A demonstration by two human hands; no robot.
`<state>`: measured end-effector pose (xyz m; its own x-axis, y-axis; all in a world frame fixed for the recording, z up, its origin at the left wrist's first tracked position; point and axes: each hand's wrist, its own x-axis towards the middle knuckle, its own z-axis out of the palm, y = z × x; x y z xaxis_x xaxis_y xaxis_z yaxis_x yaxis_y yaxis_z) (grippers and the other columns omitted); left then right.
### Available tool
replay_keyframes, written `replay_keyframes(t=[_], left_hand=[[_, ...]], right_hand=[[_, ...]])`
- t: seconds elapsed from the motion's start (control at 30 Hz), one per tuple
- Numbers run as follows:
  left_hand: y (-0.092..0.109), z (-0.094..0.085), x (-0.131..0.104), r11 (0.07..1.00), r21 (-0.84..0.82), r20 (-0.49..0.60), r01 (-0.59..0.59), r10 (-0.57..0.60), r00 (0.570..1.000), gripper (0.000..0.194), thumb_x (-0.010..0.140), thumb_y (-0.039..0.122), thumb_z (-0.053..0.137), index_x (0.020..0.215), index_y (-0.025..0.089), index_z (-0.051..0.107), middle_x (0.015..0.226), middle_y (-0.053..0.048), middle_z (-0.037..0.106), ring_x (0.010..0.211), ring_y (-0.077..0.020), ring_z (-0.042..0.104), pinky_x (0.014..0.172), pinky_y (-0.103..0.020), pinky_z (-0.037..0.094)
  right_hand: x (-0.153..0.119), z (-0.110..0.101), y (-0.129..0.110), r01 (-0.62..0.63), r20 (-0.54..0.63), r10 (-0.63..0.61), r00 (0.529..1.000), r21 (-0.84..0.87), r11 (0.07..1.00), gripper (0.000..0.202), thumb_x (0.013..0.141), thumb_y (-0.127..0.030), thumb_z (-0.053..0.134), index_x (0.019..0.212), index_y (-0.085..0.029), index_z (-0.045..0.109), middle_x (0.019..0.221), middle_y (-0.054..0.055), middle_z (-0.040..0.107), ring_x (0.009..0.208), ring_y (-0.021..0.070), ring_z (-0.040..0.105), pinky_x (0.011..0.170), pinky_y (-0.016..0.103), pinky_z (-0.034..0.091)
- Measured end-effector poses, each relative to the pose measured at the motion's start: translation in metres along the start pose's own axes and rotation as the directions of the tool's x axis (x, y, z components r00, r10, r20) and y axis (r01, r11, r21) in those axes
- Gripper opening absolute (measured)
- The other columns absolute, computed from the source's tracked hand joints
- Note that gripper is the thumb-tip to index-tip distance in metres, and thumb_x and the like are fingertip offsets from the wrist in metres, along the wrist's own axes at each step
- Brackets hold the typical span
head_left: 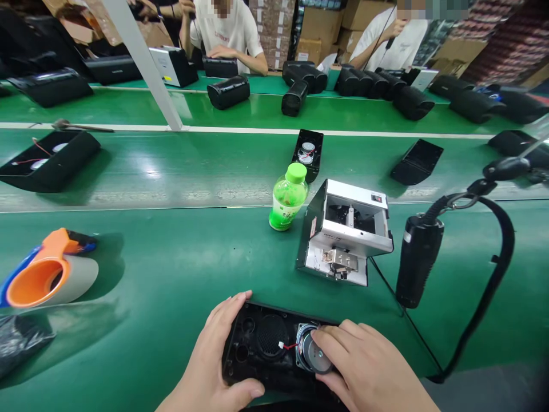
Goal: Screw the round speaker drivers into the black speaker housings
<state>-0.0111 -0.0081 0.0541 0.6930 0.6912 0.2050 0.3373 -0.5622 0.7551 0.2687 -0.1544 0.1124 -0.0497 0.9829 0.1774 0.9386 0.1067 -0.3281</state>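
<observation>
On the green table (171,257), we steady a black speaker housing (257,355) in our left hand (214,360), its grip clamped, while right fingers (338,343) press a speaker driver (312,356) into place.

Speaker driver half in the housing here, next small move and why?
Probably press the speaker driver down flat into its opening. It looks tilted under the right hand, its red wire runs to the mesh grille, and the left hand braces the black housing.

Speaker shell (257,349) looks like matt black plastic, its driver (315,357) shiny bare metal; just past it, a brushed-metal box (349,232) on the glossy green belt (171,252).
</observation>
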Motion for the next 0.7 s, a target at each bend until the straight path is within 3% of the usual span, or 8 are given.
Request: replay_keyframes(t=[0.3,0.6,0.7], left_hand=[[-0.0022,0.0005,-0.0005,1.000,-0.005,0.012,-0.005,0.005,1.000,0.103,0.094,0.089,0.056,0.174,0.031,0.026,0.169,-0.017,0.053,0.152,-0.0416,0.056,0.119,-0.062,0.054],[0.0011,-0.0008,0.0017,1.000,-0.011,0.025,-0.004,0.004,1.000,0.104,0.093,0.089,0.057,0.174,0.032,0.025,0.169,-0.017,0.052,0.152,-0.0423,0.055,0.124,-0.065,0.049],[0.0018,-0.0016,0.0025,1.000,-0.019,0.026,0.001,0.000,1.000,0.105,0.093,0.089,0.057,0.174,0.032,0.024,0.169,-0.017,0.052,0.152,-0.0415,0.055,0.126,-0.065,0.046]], right_hand=[[0.0017,0.0007,0.0010,0.014,0.000,-0.014,1.000,-0.020,1.000,0.070,0.054,-0.017,0.106,0.111,-0.029,0.067,0.093,-0.010,0.072,0.076,0.0164,0.057,0.069,0.035,0.039],[-0.0016,0.0001,0.0002,0.015,0.037,-0.014,0.999,-0.031,0.999,0.037,0.086,-0.015,0.072,0.119,-0.028,0.067,0.097,-0.005,0.073,0.079,0.0204,0.059,0.073,0.037,0.040],[-0.0010,-0.0001,0.0005,0.029,0.040,-0.028,0.999,-0.035,0.999,0.033,0.091,-0.014,0.062,0.121,-0.027,0.066,0.098,-0.003,0.073,0.080,0.0213,0.061,0.074,0.037,0.041]])
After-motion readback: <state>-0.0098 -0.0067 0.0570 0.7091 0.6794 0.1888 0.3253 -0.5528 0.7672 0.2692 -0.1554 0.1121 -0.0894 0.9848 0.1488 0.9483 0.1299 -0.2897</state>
